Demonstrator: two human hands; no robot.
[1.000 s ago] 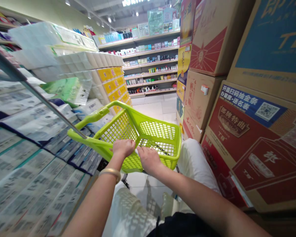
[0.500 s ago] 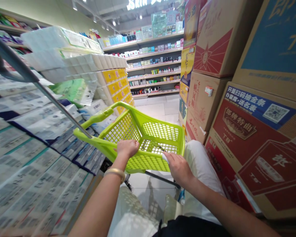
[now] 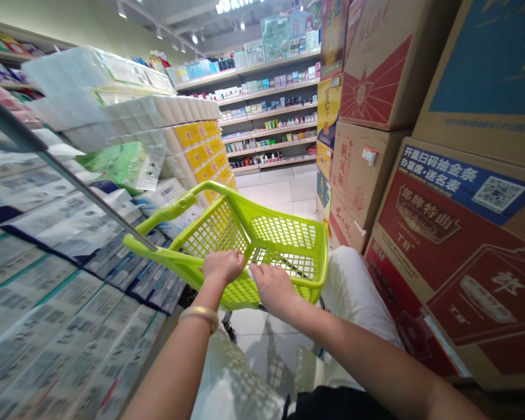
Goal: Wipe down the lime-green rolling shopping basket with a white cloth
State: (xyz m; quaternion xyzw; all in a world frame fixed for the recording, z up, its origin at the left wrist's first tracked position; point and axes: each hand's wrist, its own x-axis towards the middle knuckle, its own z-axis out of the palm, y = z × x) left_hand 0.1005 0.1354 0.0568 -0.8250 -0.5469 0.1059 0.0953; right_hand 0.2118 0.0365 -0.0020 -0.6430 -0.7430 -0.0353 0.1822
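Observation:
A lime-green shopping cart basket [image 3: 280, 213] with latticed walls stands tilted in front of me, nothing inside it. My left hand [image 3: 223, 266], with a gold bangle on the wrist, is closed over its near rim. Just to the right, my right hand [image 3: 275, 286] presses a small white cloth or tissue [image 3: 251, 273] against the same rim. Its fingers are bent around the cloth, most of which is hidden beneath them. A grey metal bar [image 3: 96, 195] runs from the cart's left end to the upper left.
Stacked paper packs [image 3: 61, 291] fill the left side, with a green pack [image 3: 118, 166] on top. Tall cardboard boxes [image 3: 455, 251] line the right, close to my white-trousered knee [image 3: 354, 286]. Shelves of small products [image 3: 271, 111] stand at the back beyond a tiled floor [image 3: 284, 189].
My right hand has slid left along the near rim with the white cloth, from near the right corner to beside my left hand. The left hand keeps its grip.

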